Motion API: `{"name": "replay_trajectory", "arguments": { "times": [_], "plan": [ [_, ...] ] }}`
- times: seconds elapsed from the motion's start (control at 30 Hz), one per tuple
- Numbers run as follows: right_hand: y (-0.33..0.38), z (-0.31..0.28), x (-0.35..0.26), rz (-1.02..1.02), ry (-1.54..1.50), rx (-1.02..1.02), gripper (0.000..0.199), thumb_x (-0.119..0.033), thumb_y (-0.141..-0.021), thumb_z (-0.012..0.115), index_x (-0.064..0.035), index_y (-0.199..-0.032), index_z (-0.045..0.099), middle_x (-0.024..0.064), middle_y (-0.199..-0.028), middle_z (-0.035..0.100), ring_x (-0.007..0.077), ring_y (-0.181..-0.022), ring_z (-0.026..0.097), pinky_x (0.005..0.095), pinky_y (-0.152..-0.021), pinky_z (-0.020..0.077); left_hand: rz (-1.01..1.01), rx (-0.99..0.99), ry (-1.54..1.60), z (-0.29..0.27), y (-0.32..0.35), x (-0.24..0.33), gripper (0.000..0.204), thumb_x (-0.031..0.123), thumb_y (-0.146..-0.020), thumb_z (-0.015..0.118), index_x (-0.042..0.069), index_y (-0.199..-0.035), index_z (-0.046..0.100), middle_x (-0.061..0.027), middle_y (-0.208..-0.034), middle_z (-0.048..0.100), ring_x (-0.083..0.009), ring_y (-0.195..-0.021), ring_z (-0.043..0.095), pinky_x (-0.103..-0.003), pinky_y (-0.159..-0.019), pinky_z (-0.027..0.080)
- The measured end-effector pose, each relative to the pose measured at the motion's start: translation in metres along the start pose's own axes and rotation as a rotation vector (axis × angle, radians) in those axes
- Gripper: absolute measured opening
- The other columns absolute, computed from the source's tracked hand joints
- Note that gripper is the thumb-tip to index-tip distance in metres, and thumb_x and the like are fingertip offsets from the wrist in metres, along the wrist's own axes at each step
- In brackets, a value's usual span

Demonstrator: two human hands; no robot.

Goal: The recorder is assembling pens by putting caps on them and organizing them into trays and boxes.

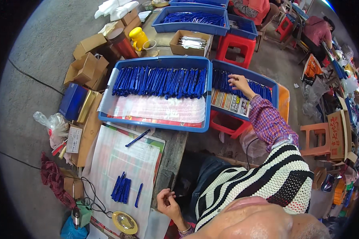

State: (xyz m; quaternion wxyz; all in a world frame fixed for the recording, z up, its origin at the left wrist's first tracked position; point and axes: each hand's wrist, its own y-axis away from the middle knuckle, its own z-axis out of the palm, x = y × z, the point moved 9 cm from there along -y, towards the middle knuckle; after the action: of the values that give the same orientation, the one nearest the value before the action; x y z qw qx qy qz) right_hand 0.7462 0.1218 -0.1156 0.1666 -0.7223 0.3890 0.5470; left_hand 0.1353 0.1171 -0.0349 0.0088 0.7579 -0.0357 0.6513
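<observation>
My right hand (240, 84) reaches over the right-hand blue tray (273, 88), just above a row of slim, dark blue, stick-like pieces (260, 88). Its fingers are apart and bent downward, with nothing visible in them. Near the table's edge, my left hand (168, 203) is loosely curled and seems to hold nothing. Left of it, on a white sheet (119, 159), lie a small bundle of the same blue pieces (121, 189), one single piece (139, 195) and another lone piece (137, 138) higher up. Their exact kind is too small to tell.
A large blue tray (155, 126) with a dense row of blue pieces stands ahead. Behind it are a carton of silvery pieces (190, 42), a yellow jug (138, 38) and more blue trays (189, 26). Red stools (236, 49) support trays at right. A round gold-rimmed dish (125, 222) sits near left.
</observation>
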Motion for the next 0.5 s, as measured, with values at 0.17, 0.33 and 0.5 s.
{"name": "replay_trajectory", "arguments": {
  "times": [0.17, 0.33, 0.5],
  "plan": [
    [0.038, 0.023, -0.052, -0.094, -0.001, -0.196, 0.029, -0.016, -0.087, 0.055, -0.0032, -0.111, 0.061, 0.0053, -0.090, 0.066, 0.0091, -0.077, 0.061, 0.0233, -0.063, 0.0522, 0.037, -0.039, 0.032, -0.001, -0.001, 0.000, 0.015, -0.013, -0.080, 0.050, 0.000, -0.084, 0.055, -0.0110, -0.092, 0.059, -0.0122, -0.067, 0.059, -0.020, -0.056, 0.049],
    [0.072, 0.053, -0.118, -0.273, -0.020, -0.322, 0.025, -0.015, -0.087, 0.058, 0.0003, -0.105, 0.064, 0.0039, -0.083, 0.066, 0.0069, -0.071, 0.060, 0.0203, -0.062, 0.0499, 0.052, -0.055, 0.033, -0.005, -0.001, 0.005, 0.016, -0.015, -0.078, 0.050, -0.001, -0.082, 0.056, -0.0109, -0.092, 0.059, -0.0123, -0.068, 0.059, -0.020, -0.057, 0.049],
    [0.105, 0.068, -0.158, -0.491, 0.128, -0.264, 0.022, -0.011, -0.084, 0.060, 0.0029, -0.100, 0.065, 0.0057, -0.078, 0.067, 0.0067, -0.068, 0.060, 0.0201, -0.062, 0.0491, 0.073, -0.052, 0.031, -0.009, 0.006, 0.006, 0.018, -0.016, -0.076, 0.049, -0.001, -0.084, 0.057, -0.0104, -0.091, 0.059, -0.0131, -0.070, 0.059, -0.021, -0.060, 0.049]
  ]
}}
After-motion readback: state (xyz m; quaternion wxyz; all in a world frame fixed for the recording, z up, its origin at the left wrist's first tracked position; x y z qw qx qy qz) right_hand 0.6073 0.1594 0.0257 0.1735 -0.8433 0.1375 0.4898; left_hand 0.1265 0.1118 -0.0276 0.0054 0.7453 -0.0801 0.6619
